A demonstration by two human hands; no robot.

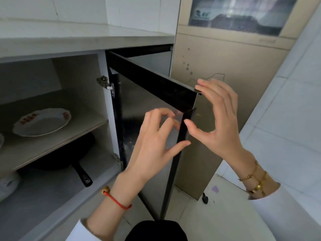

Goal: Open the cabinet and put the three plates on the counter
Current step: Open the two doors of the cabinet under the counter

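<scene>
Swinging cabinet door (152,84) open: right hand (217,117) fingers pinching its top corner, left hand (156,136) spread, empty. Next: reaching for plate (42,122), well left of fingers.

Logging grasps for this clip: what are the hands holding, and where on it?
The cabinet door: right hand holds its top outer corner; left hand is at the free edge just below, grip unclear.

White sleeves (284,206), red cord bracelet (118,200), gold bracelets (255,180)
</scene>
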